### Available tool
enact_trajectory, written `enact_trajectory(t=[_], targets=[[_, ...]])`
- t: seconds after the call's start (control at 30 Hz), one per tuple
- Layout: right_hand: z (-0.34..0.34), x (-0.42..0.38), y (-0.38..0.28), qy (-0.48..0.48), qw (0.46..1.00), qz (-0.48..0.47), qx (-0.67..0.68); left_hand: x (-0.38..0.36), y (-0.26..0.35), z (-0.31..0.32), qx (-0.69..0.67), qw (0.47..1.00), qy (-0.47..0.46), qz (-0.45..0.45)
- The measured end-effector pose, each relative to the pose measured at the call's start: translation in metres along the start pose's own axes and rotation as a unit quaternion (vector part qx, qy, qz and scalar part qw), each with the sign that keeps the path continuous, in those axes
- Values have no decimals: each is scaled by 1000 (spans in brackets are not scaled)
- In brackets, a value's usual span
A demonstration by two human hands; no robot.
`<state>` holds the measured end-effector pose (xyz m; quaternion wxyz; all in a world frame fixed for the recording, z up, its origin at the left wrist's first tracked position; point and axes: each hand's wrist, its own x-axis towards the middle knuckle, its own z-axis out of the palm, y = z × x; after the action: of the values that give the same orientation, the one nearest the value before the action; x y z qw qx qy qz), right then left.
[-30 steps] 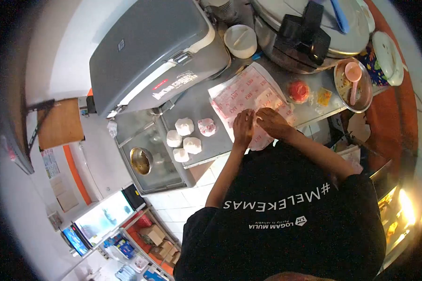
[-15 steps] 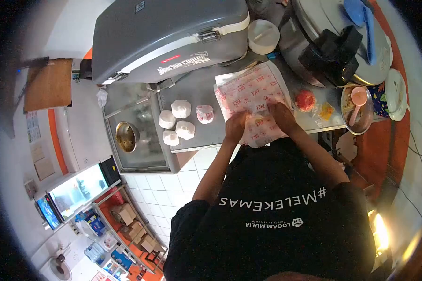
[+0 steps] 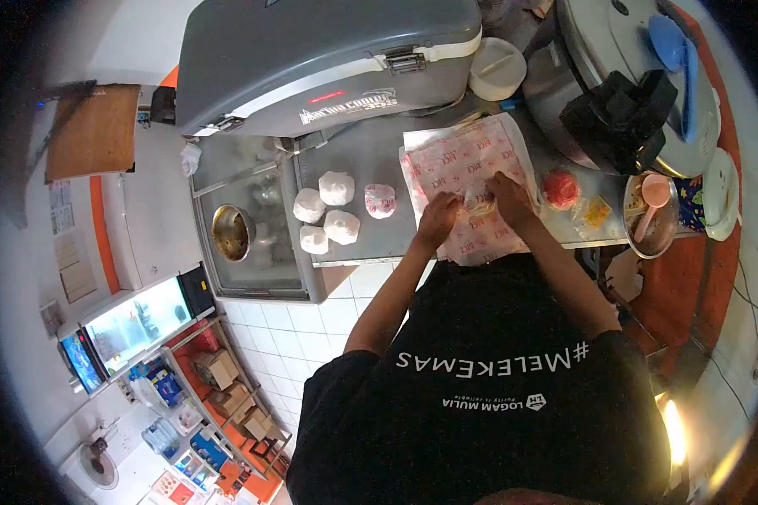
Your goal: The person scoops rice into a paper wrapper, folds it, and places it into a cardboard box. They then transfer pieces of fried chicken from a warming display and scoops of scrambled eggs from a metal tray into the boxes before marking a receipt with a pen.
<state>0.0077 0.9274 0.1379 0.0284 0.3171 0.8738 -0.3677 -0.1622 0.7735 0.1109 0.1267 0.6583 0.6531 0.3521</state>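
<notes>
On the steel tabletop [image 3: 358,164], one stack of printed wrapping paper [image 3: 467,160] is laid flat, and both hands are set on it. The left hand [image 3: 439,220] is pressed on the paper with fingers curled down, just beside a small pale portion [image 3: 480,200] lying on the sheet. The right hand [image 3: 510,196] is pinched on the portion's other side. Whether the portion is gripped or only touched cannot be told.

Count, left of the paper: four plain white wrapped bundles [image 3: 325,210] in a loose cluster, touching or nearly so, plus one bundle in printed wrap [image 3: 380,200] just beside them. Total five.

Count, right of the paper: one red bagged item [image 3: 561,188], one small yellow packet [image 3: 598,212], one metal bowl [image 3: 636,231] with one pink spoon [image 3: 652,202] in it.

Behind these: one grey cooler box [image 3: 312,59], lid closed; one white tub [image 3: 497,69]; one large metal pot [image 3: 623,76] with a black block on its lid.
</notes>
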Motion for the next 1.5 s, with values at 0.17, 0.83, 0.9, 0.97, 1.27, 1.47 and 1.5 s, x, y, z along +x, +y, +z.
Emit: enact_trajectory(t=[0.17,0.83,0.9,0.97,1.27,1.47,1.5], targets=[[29,-41,11,148,970,-138,-134,-1,35,-16,40,997,-57,-34],[-86,-35,-61,-209,915,-37,344,48,72,-68,-554,774,-53,-302],[-79,-41,-71,-185,890,-44,415,54,87,-72,-526,818,43,-230],[-72,-46,-78,-164,860,-50,481,52,86,-76,-454,863,42,-217],[-16,-62,-95,114,925,-339,-128,32,101,-100,-263,875,-121,-387],[-80,-78,-205,-223,942,-17,250,8,105,-156,-490,821,-147,-252],[-72,-77,-208,-222,944,-14,242,-2,98,-157,-495,821,-144,-246]])
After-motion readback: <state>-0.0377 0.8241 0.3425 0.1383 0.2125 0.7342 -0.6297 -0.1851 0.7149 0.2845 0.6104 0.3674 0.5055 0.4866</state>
